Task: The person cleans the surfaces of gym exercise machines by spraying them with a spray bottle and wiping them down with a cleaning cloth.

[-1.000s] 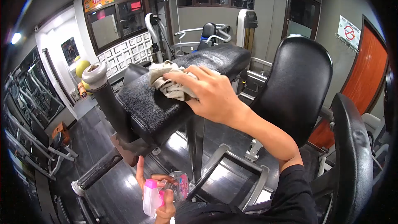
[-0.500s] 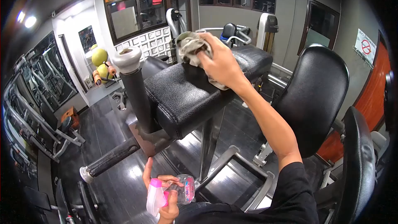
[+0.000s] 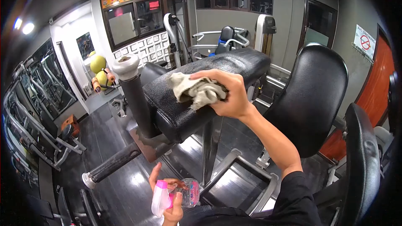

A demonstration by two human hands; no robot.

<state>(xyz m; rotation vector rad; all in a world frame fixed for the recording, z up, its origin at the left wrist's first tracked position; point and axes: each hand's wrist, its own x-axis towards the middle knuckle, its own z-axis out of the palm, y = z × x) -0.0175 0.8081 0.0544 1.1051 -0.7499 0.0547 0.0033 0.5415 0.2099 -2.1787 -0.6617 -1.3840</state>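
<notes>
A crumpled grey-beige cloth (image 3: 199,91) lies against the near part of the black padded bench (image 3: 167,94), with my right hand (image 3: 232,94) closed round it. Below the pad, near the bottom of the view, my left hand (image 3: 172,205) grips a clear spray bottle (image 3: 191,192) with a pink and white nozzle. One finger of that hand points upward, and the others wrap round the bottle's neck.
A black post with a white cap (image 3: 125,68) stands at the pad's left end. Black seat backs (image 3: 318,96) rise on the right. A metal floor frame (image 3: 234,155) is below, and a padded bar (image 3: 113,163) sticks out left.
My right hand has brought the cloth from the pad's far side down to its near side. My left hand still holds the spray bottle, slightly shifted in view.
</notes>
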